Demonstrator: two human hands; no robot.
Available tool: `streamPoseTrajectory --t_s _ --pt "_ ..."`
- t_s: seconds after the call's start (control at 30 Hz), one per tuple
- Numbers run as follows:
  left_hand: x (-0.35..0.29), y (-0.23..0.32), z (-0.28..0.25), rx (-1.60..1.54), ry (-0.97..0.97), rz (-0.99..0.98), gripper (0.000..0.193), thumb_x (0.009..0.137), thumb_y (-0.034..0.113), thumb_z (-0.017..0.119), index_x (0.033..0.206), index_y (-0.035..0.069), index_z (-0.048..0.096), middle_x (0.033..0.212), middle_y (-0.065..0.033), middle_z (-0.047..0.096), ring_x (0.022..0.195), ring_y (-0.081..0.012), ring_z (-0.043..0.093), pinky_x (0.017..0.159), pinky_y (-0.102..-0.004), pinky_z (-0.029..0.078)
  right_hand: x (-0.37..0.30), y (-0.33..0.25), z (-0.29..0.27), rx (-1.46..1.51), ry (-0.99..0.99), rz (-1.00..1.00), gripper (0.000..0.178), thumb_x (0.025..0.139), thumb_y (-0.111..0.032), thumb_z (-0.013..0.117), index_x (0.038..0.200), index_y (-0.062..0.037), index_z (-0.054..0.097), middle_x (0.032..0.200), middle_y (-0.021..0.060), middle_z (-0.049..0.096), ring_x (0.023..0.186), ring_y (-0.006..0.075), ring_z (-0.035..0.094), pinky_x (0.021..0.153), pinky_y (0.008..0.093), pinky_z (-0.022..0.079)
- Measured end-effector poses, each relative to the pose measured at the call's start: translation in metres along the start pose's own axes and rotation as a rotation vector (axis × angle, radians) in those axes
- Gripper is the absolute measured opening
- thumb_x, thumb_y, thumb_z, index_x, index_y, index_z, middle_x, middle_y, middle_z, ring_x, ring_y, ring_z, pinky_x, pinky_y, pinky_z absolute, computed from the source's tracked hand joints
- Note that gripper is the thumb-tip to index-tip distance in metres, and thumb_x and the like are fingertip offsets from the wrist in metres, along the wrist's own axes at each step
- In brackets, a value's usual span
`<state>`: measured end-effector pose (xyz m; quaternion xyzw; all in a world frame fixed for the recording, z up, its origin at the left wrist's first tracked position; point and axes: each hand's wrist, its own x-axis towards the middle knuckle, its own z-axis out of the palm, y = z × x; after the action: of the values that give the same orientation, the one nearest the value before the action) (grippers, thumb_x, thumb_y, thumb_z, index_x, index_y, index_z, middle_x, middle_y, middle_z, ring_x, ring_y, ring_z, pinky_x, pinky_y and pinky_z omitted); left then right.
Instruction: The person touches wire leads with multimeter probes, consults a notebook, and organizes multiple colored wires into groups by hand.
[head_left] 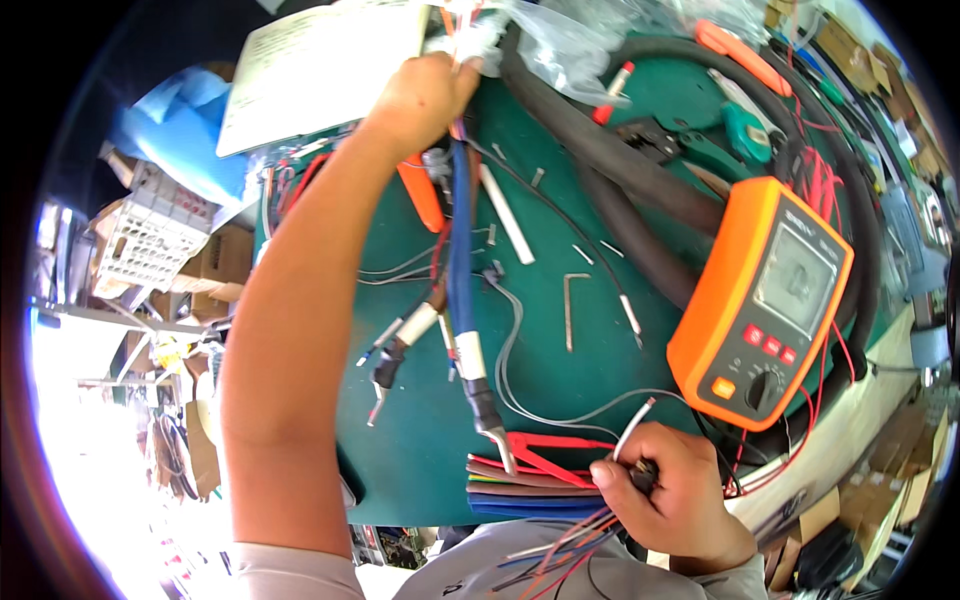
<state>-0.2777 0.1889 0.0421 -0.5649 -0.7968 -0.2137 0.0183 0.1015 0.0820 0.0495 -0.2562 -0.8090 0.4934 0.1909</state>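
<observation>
At the far edge of the bench, my left hand [425, 98] is closed around wires, with orange wires [452, 18] and clear plastic showing beyond its fingers. Below it a thick blue cable [459, 230] runs toward me, ending in a white sleeve, black wrap and a metal lug [500, 447]. My right hand [680, 490], near the front edge, grips a cable bundle; its black part and a white-sleeved wire end [633, 430] stick out above the thumb. Thick red, brown, yellow-green and blue wires [530, 485] lie left of it, thin coloured wires [575, 545] below.
An orange multimeter [765, 300] leans on thick black coiled cable [640, 180] at right. Behind lie a green-handled tool [745, 135], an orange cutter knife [742, 58] and plastic bags. A hex key [570, 310] rests mid-bench; a paper sheet [310, 75] is at far left.
</observation>
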Motion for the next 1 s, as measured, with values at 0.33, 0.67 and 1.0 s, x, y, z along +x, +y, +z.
streamPoseTrajectory --t_s 0.33,0.67,1.0 --pt "0.0019 -0.0004 0.0004 -0.010 -0.008 0.004 0.057 0.098 0.045 0.042 0.088 -0.007 0.061 0.086 -0.0298 0.064 0.087 -0.0466 0.061 0.083 -0.0477 0.049 0.0012 -0.0026 -0.0008 -0.013 0.020 0.034 0.020 0.083 -0.010 0.072 0.079 -0.0013 0.055 0.055 0.0072 0.053 0.045 0.0192 0.052 0.041 0.0315 0.037" --pt "0.0003 0.0020 0.0007 0.002 0.004 -0.009 0.055 0.098 0.044 0.044 0.083 -0.007 0.061 0.080 -0.0291 0.064 0.082 -0.0457 0.062 0.079 -0.0478 0.051 0.0000 0.0000 0.0024 -0.030 0.041 0.030 0.021 0.082 -0.011 0.073 0.078 -0.0011 0.055 0.055 0.0079 0.053 0.045 0.0205 0.051 0.041 0.0313 0.038" --pt "-0.0019 0.0027 -0.0001 0.011 0.013 0.005 0.056 0.098 0.044 0.044 0.083 -0.007 0.061 0.080 -0.0305 0.064 0.082 -0.0468 0.063 0.078 -0.0490 0.051 -0.0002 0.0000 0.0007 -0.013 0.040 0.020 0.020 0.083 -0.011 0.072 0.078 -0.0008 0.055 0.054 0.0077 0.052 0.044 0.0205 0.051 0.041 0.0322 0.037"
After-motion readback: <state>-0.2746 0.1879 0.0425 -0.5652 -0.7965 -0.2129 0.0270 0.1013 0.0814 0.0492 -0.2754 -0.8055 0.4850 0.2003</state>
